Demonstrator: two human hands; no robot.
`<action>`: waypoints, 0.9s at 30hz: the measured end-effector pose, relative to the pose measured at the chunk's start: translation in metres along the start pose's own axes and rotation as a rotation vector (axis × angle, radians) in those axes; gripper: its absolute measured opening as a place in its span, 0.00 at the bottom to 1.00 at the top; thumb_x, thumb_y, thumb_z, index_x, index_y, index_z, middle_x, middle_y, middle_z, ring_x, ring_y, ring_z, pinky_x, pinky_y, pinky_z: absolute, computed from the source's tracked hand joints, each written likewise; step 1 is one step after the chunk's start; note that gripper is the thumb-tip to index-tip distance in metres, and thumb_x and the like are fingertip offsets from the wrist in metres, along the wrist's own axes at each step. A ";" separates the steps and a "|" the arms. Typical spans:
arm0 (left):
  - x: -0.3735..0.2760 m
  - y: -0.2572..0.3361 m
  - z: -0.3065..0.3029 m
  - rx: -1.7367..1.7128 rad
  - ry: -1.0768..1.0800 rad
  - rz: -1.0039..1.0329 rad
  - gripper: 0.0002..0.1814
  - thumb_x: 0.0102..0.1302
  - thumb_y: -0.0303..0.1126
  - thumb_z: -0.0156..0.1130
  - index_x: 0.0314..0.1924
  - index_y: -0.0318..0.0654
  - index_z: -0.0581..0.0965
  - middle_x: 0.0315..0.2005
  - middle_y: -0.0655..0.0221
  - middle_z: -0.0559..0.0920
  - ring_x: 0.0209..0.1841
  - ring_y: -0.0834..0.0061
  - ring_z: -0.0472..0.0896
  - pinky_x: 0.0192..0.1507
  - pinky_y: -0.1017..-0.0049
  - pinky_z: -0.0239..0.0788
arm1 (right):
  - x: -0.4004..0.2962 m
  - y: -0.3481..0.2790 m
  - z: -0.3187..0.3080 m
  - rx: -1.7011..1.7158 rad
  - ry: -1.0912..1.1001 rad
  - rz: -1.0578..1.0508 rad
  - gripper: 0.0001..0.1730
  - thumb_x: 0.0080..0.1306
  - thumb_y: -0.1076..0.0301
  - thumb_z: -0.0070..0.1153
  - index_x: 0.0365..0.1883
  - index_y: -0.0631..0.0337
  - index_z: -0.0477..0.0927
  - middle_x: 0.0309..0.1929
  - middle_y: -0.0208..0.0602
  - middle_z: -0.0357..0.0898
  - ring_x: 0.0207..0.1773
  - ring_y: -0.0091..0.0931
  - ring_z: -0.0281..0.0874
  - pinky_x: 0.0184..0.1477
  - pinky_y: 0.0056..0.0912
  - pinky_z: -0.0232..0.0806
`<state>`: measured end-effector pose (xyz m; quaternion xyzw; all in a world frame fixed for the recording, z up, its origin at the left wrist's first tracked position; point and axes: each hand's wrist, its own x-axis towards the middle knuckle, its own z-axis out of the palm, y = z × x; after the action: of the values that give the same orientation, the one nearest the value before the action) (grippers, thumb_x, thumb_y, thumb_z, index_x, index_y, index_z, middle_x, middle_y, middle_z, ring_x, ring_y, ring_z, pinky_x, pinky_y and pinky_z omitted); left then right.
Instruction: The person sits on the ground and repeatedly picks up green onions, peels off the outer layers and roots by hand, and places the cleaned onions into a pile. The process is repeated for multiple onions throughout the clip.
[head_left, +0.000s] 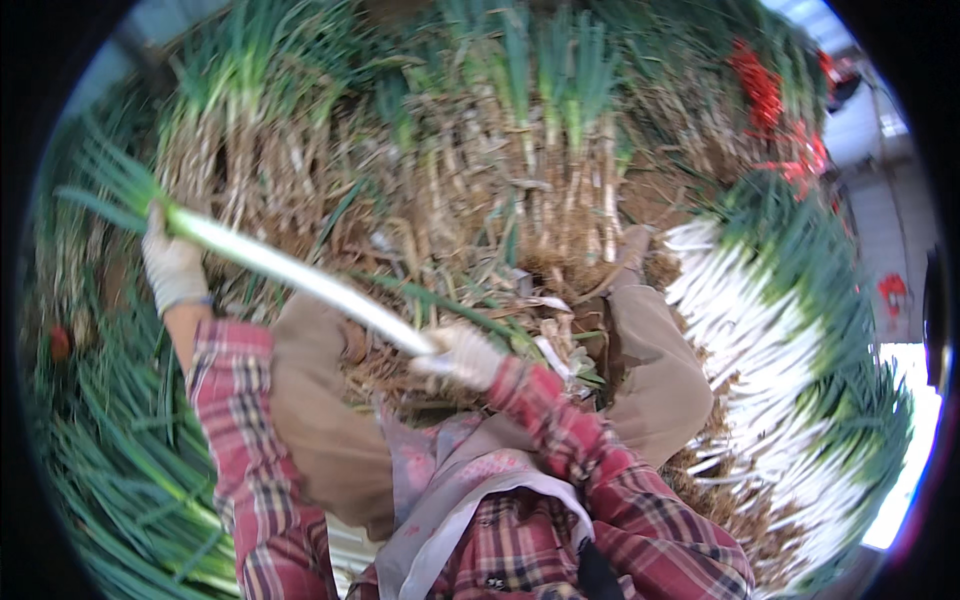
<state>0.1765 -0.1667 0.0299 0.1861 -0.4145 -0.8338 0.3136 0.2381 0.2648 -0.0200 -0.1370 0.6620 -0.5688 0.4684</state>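
Note:
One long scallion with a clean white stalk (300, 277) slants across in front of me, its green leaves at the upper left and its root end at the lower right. My left hand (172, 262), in a pale work glove, holds it where the leaves begin. At the other end my right hand (466, 356), gloved too, is closed around the root end, whose tip is hidden by the fingers. Loose dry peelings and leaf scraps (390, 262) lie on the ground beneath the stalk, between my knees.
Upright scallions with brown outer skins (465, 157) stand in bunches ahead. Peeled white scallions (750, 315) are piled along the right, with red ties (757, 90) beyond. Green leaves (135, 450) spread at the lower left. My bent knees (660, 375) flank the scraps.

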 end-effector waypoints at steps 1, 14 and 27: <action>-0.002 -0.012 0.018 -0.079 -0.041 -0.128 0.18 0.64 0.37 0.61 0.48 0.32 0.74 0.38 0.60 0.80 0.35 0.67 0.79 0.47 0.67 0.75 | -0.003 -0.003 0.009 0.144 0.013 0.040 0.17 0.62 0.64 0.58 0.45 0.67 0.76 0.24 0.32 0.79 0.21 0.20 0.74 0.24 0.20 0.68; -0.014 -0.023 0.043 0.459 0.183 0.019 0.13 0.70 0.41 0.55 0.30 0.44 0.69 0.17 0.80 0.65 0.16 0.82 0.60 0.18 0.78 0.55 | -0.188 0.040 -0.016 0.294 -0.075 0.165 0.20 0.73 0.63 0.41 0.61 0.60 0.68 0.17 0.20 0.65 0.13 0.14 0.59 0.17 0.16 0.55; -0.006 -0.031 0.064 0.167 0.000 -0.186 0.10 0.69 0.35 0.56 0.42 0.35 0.74 0.23 0.76 0.72 0.19 0.84 0.64 0.21 0.81 0.61 | -0.016 0.048 -0.303 -0.760 1.003 0.326 0.26 0.62 0.51 0.54 0.49 0.65 0.76 0.45 0.54 0.79 0.51 0.44 0.77 0.54 0.43 0.67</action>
<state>0.1328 -0.1113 0.0427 0.2492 -0.4635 -0.8219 0.2182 0.0281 0.4810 -0.0804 0.0911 0.9678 -0.2113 0.1017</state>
